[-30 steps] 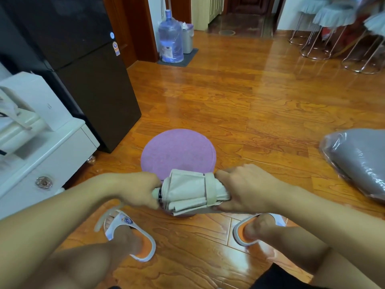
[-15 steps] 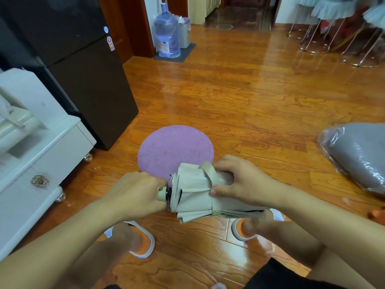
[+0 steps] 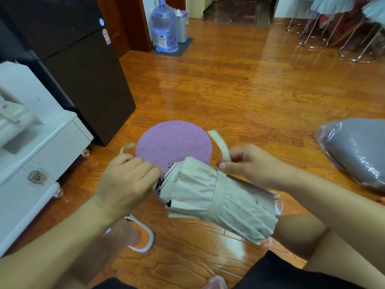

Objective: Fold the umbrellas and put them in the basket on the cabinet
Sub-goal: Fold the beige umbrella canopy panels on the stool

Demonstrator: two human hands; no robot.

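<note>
A folded cream umbrella (image 3: pixel 220 197) lies slanted in front of me, its canopy bunched in pleats and its rib tips pointing up-left. My left hand (image 3: pixel 127 180) grips the handle end, with the wrist loop sticking out behind the fingers. My right hand (image 3: pixel 248 163) pinches the closing strap (image 3: pixel 220 146), which stands loose and upright above the canopy. The strap's other part still runs around the bundle. No basket shows in this view.
A round purple stool (image 3: pixel 173 140) stands just beyond the umbrella. A white cabinet (image 3: pixel 41 147) and a dark fridge (image 3: pixel 83 65) fill the left. A grey plastic-wrapped bundle (image 3: pixel 356 151) lies at right. A water bottle (image 3: pixel 164 30) and chairs (image 3: pixel 333 28) stand far back.
The strap, wrapped around the umbrella a second ago, has been pulled loose and lifted by my right hand. The umbrella has tilted, its far end swinging toward me.
</note>
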